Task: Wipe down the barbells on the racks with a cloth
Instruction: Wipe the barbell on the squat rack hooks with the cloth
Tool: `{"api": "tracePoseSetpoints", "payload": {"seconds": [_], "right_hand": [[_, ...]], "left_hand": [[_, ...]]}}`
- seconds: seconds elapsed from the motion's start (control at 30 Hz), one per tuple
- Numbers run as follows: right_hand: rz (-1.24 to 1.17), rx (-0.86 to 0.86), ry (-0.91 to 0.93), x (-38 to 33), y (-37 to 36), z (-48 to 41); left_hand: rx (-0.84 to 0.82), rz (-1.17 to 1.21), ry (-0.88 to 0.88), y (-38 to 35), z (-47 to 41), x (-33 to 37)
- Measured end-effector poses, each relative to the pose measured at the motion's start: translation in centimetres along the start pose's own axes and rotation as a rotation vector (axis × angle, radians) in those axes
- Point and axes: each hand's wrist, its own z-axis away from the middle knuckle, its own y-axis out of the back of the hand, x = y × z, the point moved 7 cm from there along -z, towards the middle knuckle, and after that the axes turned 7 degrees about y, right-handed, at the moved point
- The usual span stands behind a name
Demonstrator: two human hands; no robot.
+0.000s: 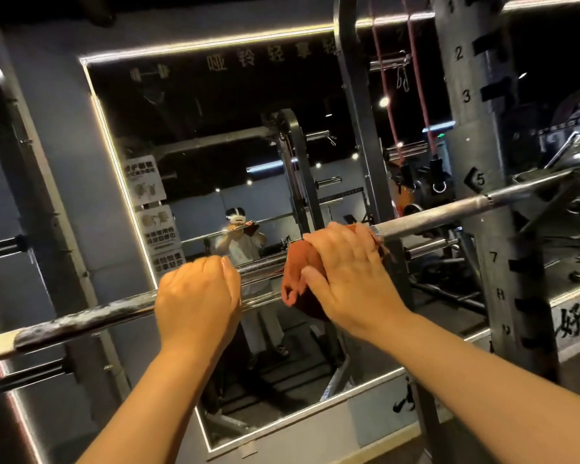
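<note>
Barbell [449,217] lies across the rack, crossing the numbered upright [476,128] between its marks 5 and 7. Left of the upright: right hand [345,276] curled over a rust-red cloth [297,262], clamping it onto the shaft; left hand [196,299] further left, fingers wrapped round bare bar. Cloth's underside is hidden, so the wrap is possibly only partial. Risks: bar rolls under a one-sided stroke; knurling snags the cloth; white-crusted stretch beyond left hand gets missed
</note>
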Motion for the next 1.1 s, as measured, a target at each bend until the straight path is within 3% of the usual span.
{"api": "tracePoseSetpoints", "payload": {"seconds": [0.2, 0.37, 0.5, 0.63, 0.73, 0.9, 1.0, 1.1], "right_hand": [[0.199, 0.093, -0.148, 1.8, 2.8, -3.6], [-0.088, -0.015, -0.111, -1.2, -0.8, -0.2], [-0.025, -0.051, 0.015, -0.8, -1.2, 0.5], [-0.012, 0.051, -0.125, 2.6, 0.8, 0.0], [-0.062, 0.031, -0.204, 1.5, 0.3, -0.6], [0.002, -0.088, 0.058, -4.0, -2.0, -0.9], [0.145, -0.103, 0.187, -2.4, -1.2, -1.6], [0.184, -0.056, 0.18, 0.1, 0.3, -2.0]], "left_hand": [[-0.064, 0.007, 0.017, -0.2, -0.1, -0.4], [-0.112, -0.023, 0.004, -0.1, -0.1, -0.1], [-0.139, -0.036, -0.019, -0.2, -0.1, 0.0], [-0.155, -0.011, -0.009, -0.2, -0.1, 0.0], [-0.173, -0.02, 0.031, -0.1, -0.1, 0.0], [-0.242, -0.008, 0.068, 0.3, 0.0, 0.0], [-0.267, -0.027, 0.012, 0.2, 0.2, 0.0], [-0.294, -0.048, -0.04, 0.3, 0.4, 0.0]]}}
